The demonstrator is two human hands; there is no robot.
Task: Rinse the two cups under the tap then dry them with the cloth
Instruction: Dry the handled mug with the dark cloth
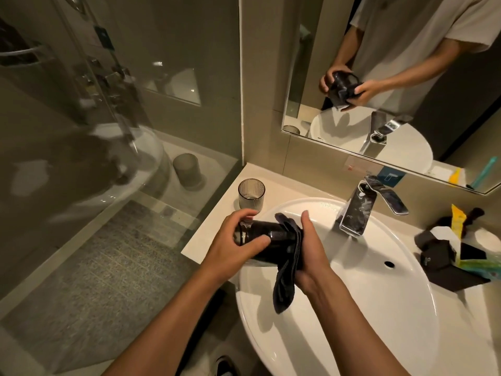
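Note:
My left hand (235, 241) grips a dark see-through cup (273, 237) lying on its side above the left rim of the white sink (379, 294). My right hand (311, 253) presses a dark cloth (286, 278) against the cup's mouth end; the cloth's loose end hangs down over the basin. A second ribbed glass cup (251, 193) stands upright on the counter behind my left hand. The chrome tap (357, 210) stands at the back of the sink, with no water visibly running.
A mirror (393, 77) above the counter reflects my hands and the cup. Dark pouches and coloured packets (455, 248) lie right of the sink. A glass shower screen (108, 131) stands to the left, the grey floor below it.

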